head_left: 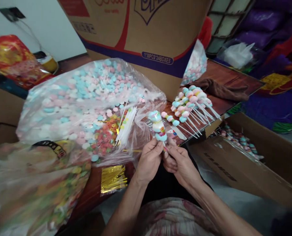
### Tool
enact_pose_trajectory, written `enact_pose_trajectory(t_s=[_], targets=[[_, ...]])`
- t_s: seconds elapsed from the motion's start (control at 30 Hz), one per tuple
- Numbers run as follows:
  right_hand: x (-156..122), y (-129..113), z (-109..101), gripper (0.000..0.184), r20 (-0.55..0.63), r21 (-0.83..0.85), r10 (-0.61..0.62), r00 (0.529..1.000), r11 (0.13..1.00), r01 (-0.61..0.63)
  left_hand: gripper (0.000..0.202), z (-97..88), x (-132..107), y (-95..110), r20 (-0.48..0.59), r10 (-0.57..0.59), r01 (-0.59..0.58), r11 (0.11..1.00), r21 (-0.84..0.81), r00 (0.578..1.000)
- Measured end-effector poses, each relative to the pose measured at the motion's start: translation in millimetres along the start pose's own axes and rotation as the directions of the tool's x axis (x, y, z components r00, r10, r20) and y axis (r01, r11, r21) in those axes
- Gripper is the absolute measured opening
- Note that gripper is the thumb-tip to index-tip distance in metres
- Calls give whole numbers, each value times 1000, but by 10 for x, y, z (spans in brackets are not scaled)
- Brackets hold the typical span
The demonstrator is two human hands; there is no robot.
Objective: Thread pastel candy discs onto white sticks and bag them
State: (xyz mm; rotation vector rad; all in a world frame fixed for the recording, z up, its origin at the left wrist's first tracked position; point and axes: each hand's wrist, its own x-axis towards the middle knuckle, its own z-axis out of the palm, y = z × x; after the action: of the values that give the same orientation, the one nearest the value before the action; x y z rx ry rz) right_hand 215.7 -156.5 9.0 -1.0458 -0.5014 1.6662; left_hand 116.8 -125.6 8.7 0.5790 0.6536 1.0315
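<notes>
Both my hands meet in front of me around a candy skewer wrapped in clear film, with blue, white and pink pieces stacked on it. My left hand pinches it just under the lowest blue piece. My right hand is closed on the stick's lower end beside it. A pile of finished skewers lies on the wooden table to the right. Loose white sticks lie on the big clear bag of pastel candies to the left.
A large cardboard box stands behind the table. Gold twist ties lie near the table's front edge. An open carton with wrapped skewers sits low on the right. A bag of coloured ring candies is at bottom left. A brown cloth lies at the back right.
</notes>
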Motion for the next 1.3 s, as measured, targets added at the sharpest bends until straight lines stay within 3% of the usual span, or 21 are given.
enact_pose_trajectory(t_s=[0.1,0.17,0.3,0.37,0.43,0.5,0.57,0.63,0.73,0.9,1.0,1.1,1.23,1.3], targets=[[56,59,86,41,119,-195,-29,992,979,52,25,-57,-71,158,-123,56,-58,998,-16,991],[115,108,130,39,222,-419,-70,973,894,160,28,-123,-122,306,-192,157,-163,986,-18,969],[289,165,297,26,383,-739,-241,892,500,452,35,-375,-255,682,-342,405,-426,904,13,848],[438,169,478,21,483,-779,-298,823,283,560,34,-535,-323,823,-381,421,-431,900,64,823],[634,171,716,22,567,-791,-272,778,83,606,35,-678,-373,885,-408,445,-443,890,105,797],[847,189,963,23,556,-828,-246,794,-83,555,35,-780,-399,879,-437,486,-474,869,145,757],[1037,235,1162,23,507,-860,-215,835,-194,472,31,-840,-407,838,-461,519,-501,848,174,719],[1170,308,1277,26,456,-876,-187,870,-266,402,26,-874,-407,797,-476,532,-520,837,170,700],[1254,435,1302,31,429,-876,-180,885,-323,359,24,-917,-403,763,-487,506,-514,848,128,712],[1259,542,1228,31,402,-891,-199,894,-311,332,26,-983,-371,756,-470,449,-459,883,101,760],[1277,514,1187,25,378,-918,-200,904,-211,337,28,-985,-344,770,-474,435,-450,889,90,765],[1314,447,1106,16,408,-901,-280,869,30,433,30,-973,-321,784,-494,419,-444,893,71,762],[1375,387,994,13,479,-695,-402,780,370,617,27,-945,-285,771,-528,409,-439,895,74,744],[1407,385,971,14,436,-609,-412,800,519,599,26,-920,-263,755,-542,409,-432,897,92,734]])
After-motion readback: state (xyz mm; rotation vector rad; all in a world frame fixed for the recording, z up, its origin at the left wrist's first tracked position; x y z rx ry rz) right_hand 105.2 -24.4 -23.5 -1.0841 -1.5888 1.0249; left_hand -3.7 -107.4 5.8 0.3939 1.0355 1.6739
